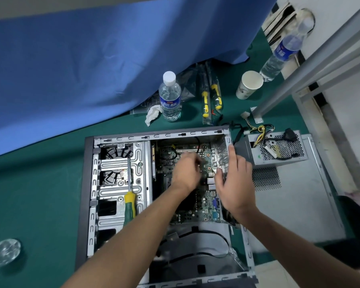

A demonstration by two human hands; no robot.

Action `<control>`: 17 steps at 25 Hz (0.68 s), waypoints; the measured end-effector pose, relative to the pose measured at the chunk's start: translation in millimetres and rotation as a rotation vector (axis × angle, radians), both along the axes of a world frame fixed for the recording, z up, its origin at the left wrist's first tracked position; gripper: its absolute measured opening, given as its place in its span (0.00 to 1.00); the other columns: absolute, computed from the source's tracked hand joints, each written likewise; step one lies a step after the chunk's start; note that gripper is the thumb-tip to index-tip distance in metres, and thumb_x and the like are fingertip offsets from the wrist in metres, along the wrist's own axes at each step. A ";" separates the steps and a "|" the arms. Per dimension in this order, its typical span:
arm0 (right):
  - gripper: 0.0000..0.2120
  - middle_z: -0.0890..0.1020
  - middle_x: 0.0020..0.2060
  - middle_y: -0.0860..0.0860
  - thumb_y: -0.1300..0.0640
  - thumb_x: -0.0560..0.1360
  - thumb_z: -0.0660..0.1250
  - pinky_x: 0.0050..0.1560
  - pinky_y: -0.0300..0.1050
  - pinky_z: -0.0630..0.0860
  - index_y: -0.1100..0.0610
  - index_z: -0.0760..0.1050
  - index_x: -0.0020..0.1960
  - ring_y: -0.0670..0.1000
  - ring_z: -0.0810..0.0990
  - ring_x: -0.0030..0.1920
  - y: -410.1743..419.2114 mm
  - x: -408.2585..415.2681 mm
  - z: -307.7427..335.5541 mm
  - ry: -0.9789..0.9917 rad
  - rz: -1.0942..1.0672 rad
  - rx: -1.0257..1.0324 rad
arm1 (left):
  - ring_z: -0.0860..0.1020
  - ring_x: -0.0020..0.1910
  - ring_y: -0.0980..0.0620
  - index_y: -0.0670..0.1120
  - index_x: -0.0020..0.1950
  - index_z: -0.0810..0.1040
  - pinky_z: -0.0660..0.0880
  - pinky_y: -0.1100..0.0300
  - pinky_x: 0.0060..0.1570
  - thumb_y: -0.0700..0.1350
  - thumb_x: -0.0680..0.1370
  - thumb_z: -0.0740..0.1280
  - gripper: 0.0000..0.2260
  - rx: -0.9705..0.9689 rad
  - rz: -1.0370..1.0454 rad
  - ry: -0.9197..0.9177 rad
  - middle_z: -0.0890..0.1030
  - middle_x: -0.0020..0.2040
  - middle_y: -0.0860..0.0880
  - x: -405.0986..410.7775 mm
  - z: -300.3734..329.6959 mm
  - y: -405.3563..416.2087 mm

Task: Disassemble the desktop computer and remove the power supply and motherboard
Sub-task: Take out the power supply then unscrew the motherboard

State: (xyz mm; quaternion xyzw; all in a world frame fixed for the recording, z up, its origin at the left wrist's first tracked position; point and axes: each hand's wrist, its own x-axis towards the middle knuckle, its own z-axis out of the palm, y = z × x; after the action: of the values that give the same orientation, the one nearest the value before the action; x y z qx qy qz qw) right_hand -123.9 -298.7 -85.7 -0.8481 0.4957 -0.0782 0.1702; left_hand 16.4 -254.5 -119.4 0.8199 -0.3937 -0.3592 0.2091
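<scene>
The open computer case (87, 183) lies flat on the green table. Its green motherboard (206, 206) sits in the right half. My left hand (185, 173) hovers over the board's middle, blurred, fingers curled; whether it holds anything is unclear. My right hand (235, 181) grips the case's right rear wall (227, 146), with its thumb inside by the port block and its fingers outside. The grey power supply (279, 150) with its loose wires lies outside the case, to the right, on the removed side panel (299, 204).
A yellow-and-green screwdriver (129, 202) rests on the drive cage (121, 163). Behind the case stand a water bottle (170, 96), crumpled tissue (152, 115), bagged yellow screwdrivers (211, 98), a paper cup (248, 85) and a second bottle (283, 53). A blue cloth (92, 59) hangs at the back left.
</scene>
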 end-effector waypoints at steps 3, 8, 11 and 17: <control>0.32 0.74 0.57 0.57 0.54 0.78 0.62 0.59 0.54 0.74 0.61 0.56 0.78 0.56 0.70 0.56 0.3 -0.5 -1.9 0.002 -0.002 -0.004 | 0.73 0.43 0.60 0.47 0.67 0.75 0.71 0.76 0.39 0.35 0.77 0.67 0.20 0.065 0.025 -0.032 0.68 0.67 0.49 16.8 -7.4 5.9; 0.34 0.74 0.57 0.58 0.55 0.77 0.65 0.58 0.55 0.73 0.61 0.56 0.78 0.57 0.70 0.56 0.2 -0.6 -2.5 -0.006 -0.001 -0.021 | 0.72 0.66 0.48 0.45 0.68 0.75 0.68 0.64 0.66 0.38 0.79 0.65 0.17 -0.010 -0.064 0.106 0.74 0.68 0.47 0.3 -0.6 -18.0; 0.34 0.74 0.57 0.58 0.55 0.76 0.65 0.60 0.55 0.72 0.61 0.57 0.77 0.58 0.70 0.56 -0.6 -0.6 -2.7 -0.006 0.010 -0.034 | 0.66 0.72 0.52 0.47 0.76 0.67 0.60 0.75 0.61 0.36 0.80 0.62 0.24 -0.053 -0.022 0.415 0.64 0.77 0.49 -4.3 9.7 -38.0; 0.34 0.74 0.58 0.58 0.54 0.77 0.65 0.60 0.56 0.73 0.62 0.56 0.78 0.58 0.70 0.56 -0.3 -0.8 -1.8 -0.003 0.013 -0.021 | 0.67 0.62 0.43 0.42 0.56 0.79 0.69 0.50 0.61 0.42 0.75 0.68 0.11 0.200 -0.131 -0.425 0.70 0.64 0.42 10.7 10.7 -5.4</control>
State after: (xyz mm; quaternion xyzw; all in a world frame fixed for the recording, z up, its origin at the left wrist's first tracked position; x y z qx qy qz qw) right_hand -124.6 -299.0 -87.5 -0.8530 0.4889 -0.0834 0.1623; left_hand 27.1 -259.9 -108.7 0.8665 -0.4435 -0.2288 0.0156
